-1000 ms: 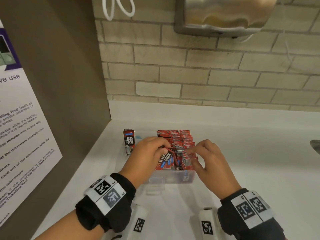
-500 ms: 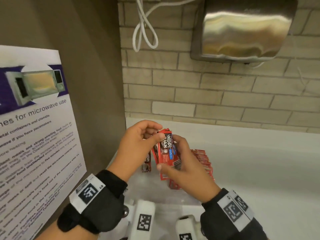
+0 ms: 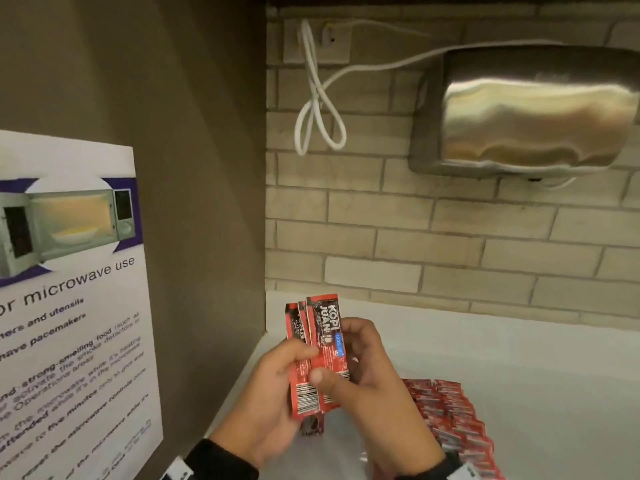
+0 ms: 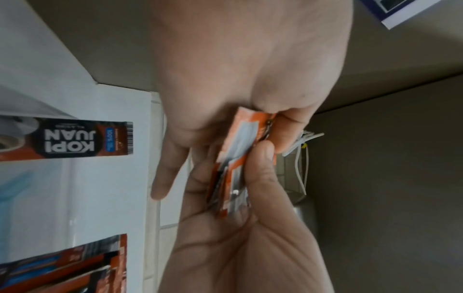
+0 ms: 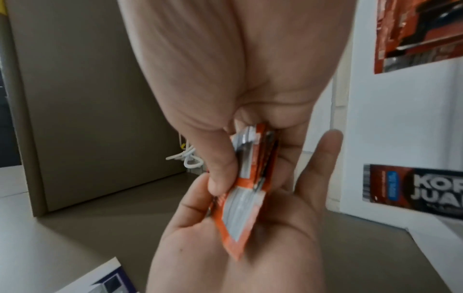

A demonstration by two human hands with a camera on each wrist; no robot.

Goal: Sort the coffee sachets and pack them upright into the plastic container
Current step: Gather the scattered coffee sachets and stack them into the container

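Sachets [image 3: 317, 355], several red ones fanned and upright, are held above the white counter [image 3: 519, 375], as I read the head view. My left hand [image 3: 273, 403] curls round their lower left edge, thumb on the front. My right hand [image 3: 367, 372] pinches the same bundle [image 5: 246, 174], thumb on the barcode end, fingers behind. Both wrist views show the pack edge-on between the two thumbs [image 4: 233, 168]. Packed sachets [image 3: 450, 420] stand in rows at lower right; I cannot make out the container's walls.
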